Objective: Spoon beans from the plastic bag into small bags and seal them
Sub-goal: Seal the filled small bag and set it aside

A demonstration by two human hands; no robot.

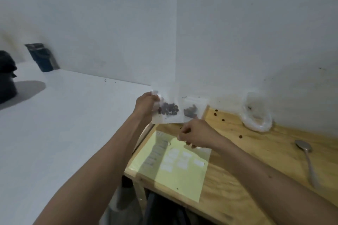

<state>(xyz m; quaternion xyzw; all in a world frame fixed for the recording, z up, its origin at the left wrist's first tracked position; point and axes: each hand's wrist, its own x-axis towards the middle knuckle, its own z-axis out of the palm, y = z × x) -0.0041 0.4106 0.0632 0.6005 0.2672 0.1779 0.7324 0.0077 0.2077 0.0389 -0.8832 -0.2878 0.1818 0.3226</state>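
My left hand (146, 105) grips a small clear bag (168, 112) of dark beans by its left edge, holding it up near the wall corner. A second small bag (192, 109) with beans leans against the wall just right of it. My right hand (193, 136) hovers over the yellow sheet (172, 173) with fingers curled, pinching something small and pale; what it is cannot be made out. The larger plastic bag (256, 115) stands open against the wall at the right. A metal spoon (307, 159) lies on the wooden table (237, 179).
Several loose beans (219, 117) lie scattered on the wood near the wall. White labels (182, 160) are stuck on the yellow sheet. A white surface (64, 124) stretches left, with a dark bin (41, 57) and a black bag (6, 76) at its far end.
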